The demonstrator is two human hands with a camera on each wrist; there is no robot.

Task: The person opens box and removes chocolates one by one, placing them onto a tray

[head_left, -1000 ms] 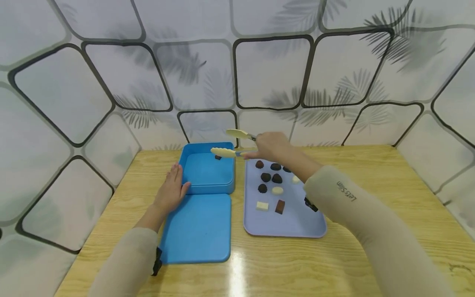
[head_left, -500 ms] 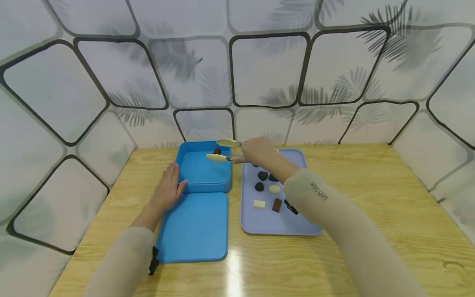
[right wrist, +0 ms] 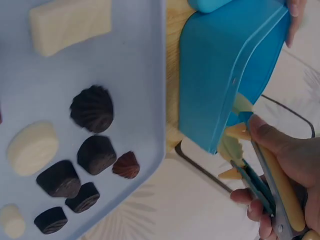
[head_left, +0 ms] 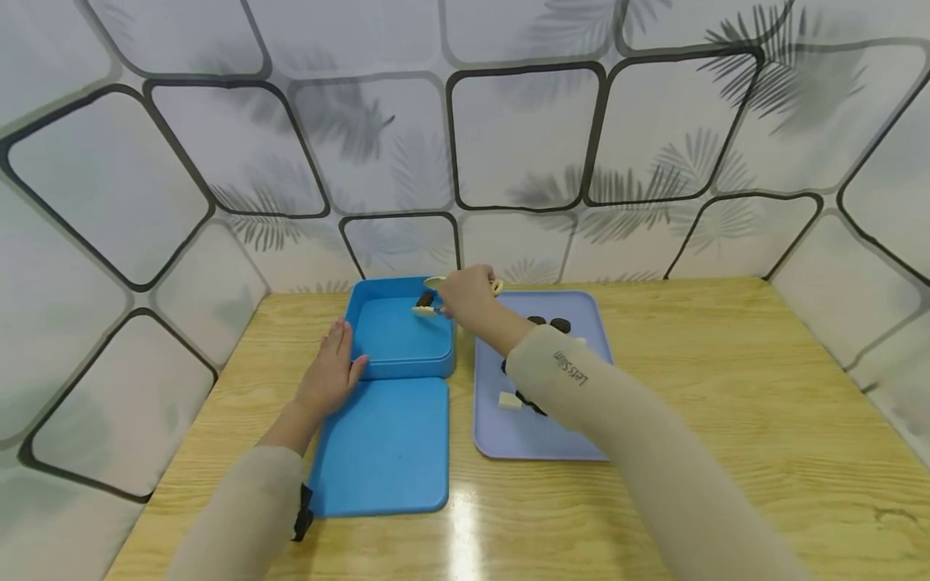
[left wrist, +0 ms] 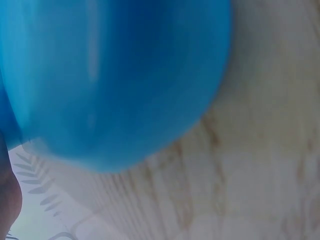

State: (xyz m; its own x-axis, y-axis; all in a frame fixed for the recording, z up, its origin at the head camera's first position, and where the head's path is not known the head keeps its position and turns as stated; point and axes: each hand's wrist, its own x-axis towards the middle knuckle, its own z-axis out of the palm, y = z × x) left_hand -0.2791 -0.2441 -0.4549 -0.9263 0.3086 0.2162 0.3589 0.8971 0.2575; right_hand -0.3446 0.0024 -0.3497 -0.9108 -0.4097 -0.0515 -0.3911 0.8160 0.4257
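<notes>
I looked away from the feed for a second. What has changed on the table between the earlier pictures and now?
The right hand, gripping the cream tongs, moved left from above the lavender tray to the blue box; the tong tips came down to its far right corner, by a dark chocolate in the box. The left hand stayed flat against the box's left side. The lid and the tray kept their places.

head cam looks down and forward over the whole table (head_left: 726, 387); both wrist cams sit super close, and all three catch the blue box (head_left: 400, 335) (left wrist: 110, 80) (right wrist: 225, 80)
</notes>
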